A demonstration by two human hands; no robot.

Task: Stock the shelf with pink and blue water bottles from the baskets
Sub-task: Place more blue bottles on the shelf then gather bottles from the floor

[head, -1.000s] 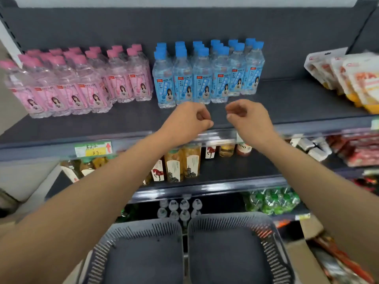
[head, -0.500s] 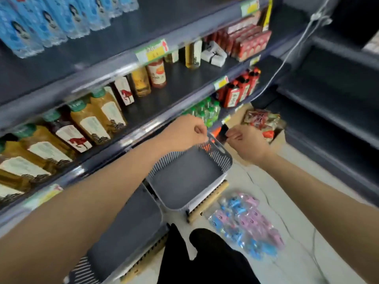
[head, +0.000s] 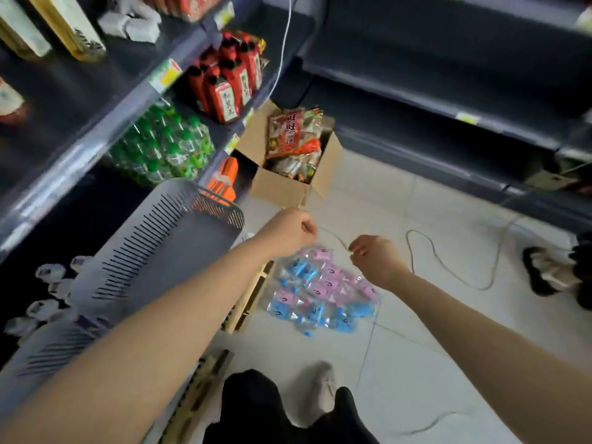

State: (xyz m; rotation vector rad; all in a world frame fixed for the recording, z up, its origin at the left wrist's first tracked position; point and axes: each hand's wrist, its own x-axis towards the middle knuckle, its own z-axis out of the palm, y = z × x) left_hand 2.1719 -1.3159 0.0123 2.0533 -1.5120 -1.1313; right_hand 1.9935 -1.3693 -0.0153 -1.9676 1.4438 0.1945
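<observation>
Bottle pack [head: 323,294] on floor [head: 416,363], right of basket [head: 179,238].

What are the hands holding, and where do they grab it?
Nothing that shows. The left hand is a closed fist, the right hand has pinched fingers, and both hover above the bottle pack on the floor.

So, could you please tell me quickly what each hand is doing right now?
Left hand: closed in a fist, nothing visibly held.
Right hand: fingers curled, pinched together; whether it holds anything cannot be told.

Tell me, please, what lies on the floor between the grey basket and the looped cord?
In the head view, a clear plastic pack of pink and blue bottles lies between the grey basket and looped cord.
</observation>
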